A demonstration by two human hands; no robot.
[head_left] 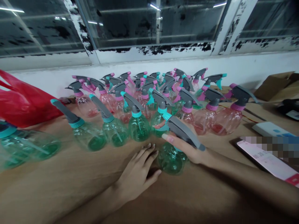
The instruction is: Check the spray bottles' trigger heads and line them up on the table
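Note:
My right hand (pixel 187 144) is closed around the neck of a green spray bottle (pixel 172 160) with a grey and teal trigger head. That bottle is upright, its base at the tabletop. Left of it, my left hand (pixel 137 172) lies palm down on the table with fingers stretched out, holding nothing; its fingertips are close to the bottle. Just beyond both hands stand more green spray bottles, one (pixel 139 126) in the middle and another (pixel 114 132) to its left. Whether my right fingers press the trigger cannot be made out.
Rows of pink spray bottles (pixel 226 119) and green ones fill the table's back. A red plastic bag (pixel 28 99) is at left. On the right lie a phone (pixel 263 158), a white box (pixel 271 128) and a cardboard box (pixel 277 85). Behind is a windowed wall (pixel 151 57).

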